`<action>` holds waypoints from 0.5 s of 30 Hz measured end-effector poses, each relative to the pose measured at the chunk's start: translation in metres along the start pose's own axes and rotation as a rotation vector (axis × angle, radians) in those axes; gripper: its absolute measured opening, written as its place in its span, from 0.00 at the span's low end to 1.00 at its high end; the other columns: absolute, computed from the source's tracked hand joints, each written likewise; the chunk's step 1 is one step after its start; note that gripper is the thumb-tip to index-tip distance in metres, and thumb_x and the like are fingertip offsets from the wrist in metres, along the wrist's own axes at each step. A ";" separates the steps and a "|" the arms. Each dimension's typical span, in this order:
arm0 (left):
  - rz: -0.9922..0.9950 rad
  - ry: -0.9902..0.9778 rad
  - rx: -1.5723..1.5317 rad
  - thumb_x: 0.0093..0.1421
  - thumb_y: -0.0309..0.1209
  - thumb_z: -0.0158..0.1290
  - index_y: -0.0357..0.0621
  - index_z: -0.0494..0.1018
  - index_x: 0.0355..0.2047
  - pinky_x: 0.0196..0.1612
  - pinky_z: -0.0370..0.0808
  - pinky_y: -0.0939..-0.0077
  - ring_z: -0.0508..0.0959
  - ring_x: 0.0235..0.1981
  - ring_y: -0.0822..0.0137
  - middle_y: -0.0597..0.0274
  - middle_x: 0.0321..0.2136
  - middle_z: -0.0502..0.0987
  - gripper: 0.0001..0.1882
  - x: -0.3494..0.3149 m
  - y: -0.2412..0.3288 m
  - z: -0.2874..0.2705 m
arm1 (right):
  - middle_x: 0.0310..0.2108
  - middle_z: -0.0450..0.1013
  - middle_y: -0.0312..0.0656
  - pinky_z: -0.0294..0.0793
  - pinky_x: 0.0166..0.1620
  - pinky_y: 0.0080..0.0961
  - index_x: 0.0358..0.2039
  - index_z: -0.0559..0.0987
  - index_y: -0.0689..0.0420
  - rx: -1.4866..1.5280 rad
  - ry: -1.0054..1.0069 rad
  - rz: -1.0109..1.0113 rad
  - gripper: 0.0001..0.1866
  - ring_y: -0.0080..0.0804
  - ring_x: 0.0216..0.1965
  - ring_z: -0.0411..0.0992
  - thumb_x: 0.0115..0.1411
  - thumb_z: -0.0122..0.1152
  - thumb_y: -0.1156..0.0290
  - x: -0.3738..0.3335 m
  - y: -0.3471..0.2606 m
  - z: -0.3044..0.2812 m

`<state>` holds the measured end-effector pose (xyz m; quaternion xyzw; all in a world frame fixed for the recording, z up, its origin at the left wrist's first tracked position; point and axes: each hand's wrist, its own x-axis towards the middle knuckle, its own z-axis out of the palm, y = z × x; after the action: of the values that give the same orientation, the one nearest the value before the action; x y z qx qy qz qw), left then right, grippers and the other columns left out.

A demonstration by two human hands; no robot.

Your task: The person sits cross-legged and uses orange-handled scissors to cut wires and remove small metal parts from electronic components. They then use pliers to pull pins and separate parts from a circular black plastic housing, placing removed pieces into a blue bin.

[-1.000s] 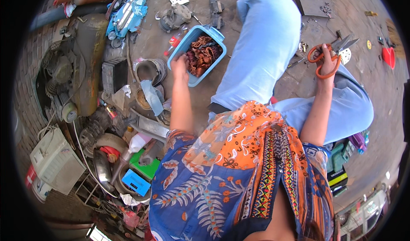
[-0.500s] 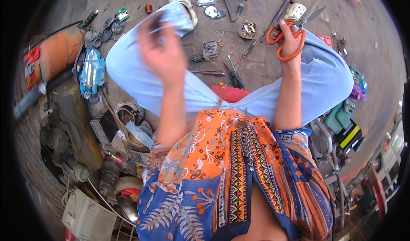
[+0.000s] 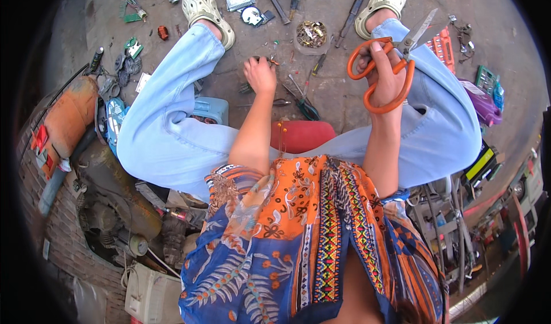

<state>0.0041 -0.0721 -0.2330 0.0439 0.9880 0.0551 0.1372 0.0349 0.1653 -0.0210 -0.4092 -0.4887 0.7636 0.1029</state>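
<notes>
My left hand point(image 3: 260, 76) is down on the ground between my legs, its fingers curled over a small grey metal part point(image 3: 271, 61). Most of that part is hidden beneath the hand; a dark edge with a coppery bit shows past the fingertips. Raised over my right shin, my right hand point(image 3: 385, 74) grips a pair of scissors point(image 3: 400, 71) with large orange handles. Their blades point up and away from me, slightly apart. Close to my left hand lie a screwdriver point(image 3: 280, 102) and pliers with dark green handles point(image 3: 308, 109).
A clear bowl point(image 3: 311, 37) of small brassy metal bits stands ahead, beside a hammer point(image 3: 353, 11). A metal bar point(image 3: 274, 1) and circuit boards point(image 3: 134, 47) lie farther off. A blue container point(image 3: 211, 110) sits by my left leg; a purple bottle point(image 3: 481, 103) is beyond my right knee.
My left hand has come down from over my left leg onto the grey metal part. My right hand still holds the scissors. The view has shifted, and both shoes now show fully.
</notes>
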 end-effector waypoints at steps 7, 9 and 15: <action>-0.012 -0.056 0.166 0.43 0.39 0.64 0.42 0.77 0.28 0.54 0.62 0.61 0.65 0.47 0.51 0.50 0.40 0.68 0.16 -0.003 0.000 0.001 | 0.25 0.71 0.38 0.66 0.32 0.20 0.30 0.72 0.64 -0.118 0.041 0.035 0.11 0.21 0.25 0.66 0.59 0.55 0.67 -0.024 -0.008 0.012; -0.033 -0.077 0.200 0.43 0.39 0.64 0.41 0.77 0.29 0.54 0.62 0.62 0.65 0.48 0.51 0.50 0.41 0.67 0.16 0.000 -0.002 0.007 | 0.25 0.71 0.38 0.66 0.32 0.20 0.30 0.72 0.64 -0.101 0.034 0.038 0.11 0.21 0.25 0.66 0.59 0.55 0.67 -0.025 -0.003 0.011; -0.084 -0.062 0.211 0.43 0.37 0.63 0.43 0.77 0.30 0.52 0.64 0.61 0.65 0.48 0.50 0.50 0.41 0.68 0.16 0.009 -0.013 0.026 | 0.24 0.71 0.38 0.66 0.31 0.20 0.31 0.72 0.64 -0.052 0.053 0.030 0.12 0.21 0.24 0.65 0.58 0.56 0.66 -0.027 0.004 0.008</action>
<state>0.0017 -0.0818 -0.2623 0.0185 0.9846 -0.0562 0.1647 0.0474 0.1435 -0.0091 -0.4392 -0.4994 0.7409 0.0936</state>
